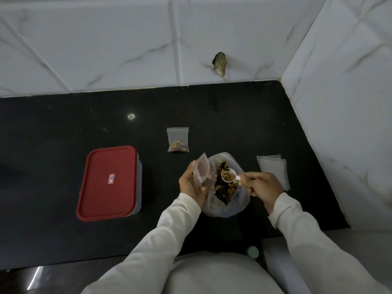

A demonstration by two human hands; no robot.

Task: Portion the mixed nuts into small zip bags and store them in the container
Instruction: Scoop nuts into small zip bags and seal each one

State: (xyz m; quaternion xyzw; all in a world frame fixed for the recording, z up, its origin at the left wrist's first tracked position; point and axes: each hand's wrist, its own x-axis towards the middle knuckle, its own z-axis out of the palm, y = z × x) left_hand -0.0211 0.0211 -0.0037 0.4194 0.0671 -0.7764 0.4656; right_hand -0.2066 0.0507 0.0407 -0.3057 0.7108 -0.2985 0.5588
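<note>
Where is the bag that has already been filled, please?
The filled bag lies flat on the black counter, just beyond the big bag of nuts and right of the red-lidded container.

The black table (63,124) carries a red-lidded container (109,183), a filled zip bag (177,140), the open nut bag (224,187) and empty zip bags (273,169).

A black polished table (63,124) fills the middle of the view, its surface showing a small round reflection of a light (131,116) near the back. Behind it rises a wall of large white tiles (106,43) with faint grey marble veining and pale grout lines. A second tiled wall (343,92) meets it at the right, forming a corner. One tile in the back wall has a chipped hole (219,63) exposing brownish material. The lighting is dim and cool.
</note>
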